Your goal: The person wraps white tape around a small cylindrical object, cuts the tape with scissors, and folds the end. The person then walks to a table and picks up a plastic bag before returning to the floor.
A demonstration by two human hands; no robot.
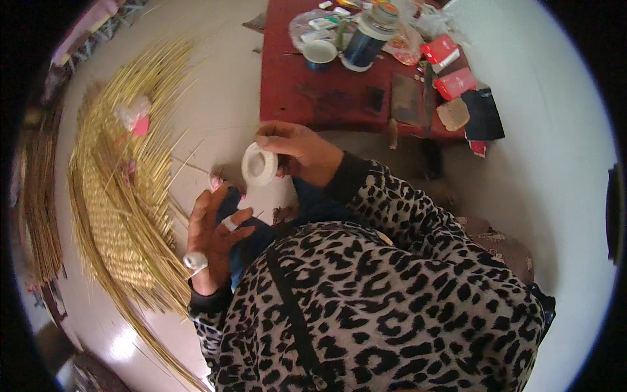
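Right hand (307, 153), raised before the near edge of the red table (307, 98): thumb and fingers pinch a roll of white tape (249, 167), its ring-shaped face and central hole turned toward the viewer. Left hand (217, 238), lower and to the left: fingers spread wide, well apart from the roll, with white wraps (229, 224) around two digits. Containers on the table: a blue cup (319, 63), its pale interior showing; just beside it, a blue flask (364, 49) with a clear upper part and an orange top, its contents indistinct. A clear plastic bag (298, 31) bears small white-and-green packets (323, 23); a second clear bag (403, 49) shows reddish contents too small to identify. To the right lie red boxes (455, 83), contents hidden. On the floor at left: woven straw work (124, 255), a crumpled clear wrapper (135, 110) resting on it.
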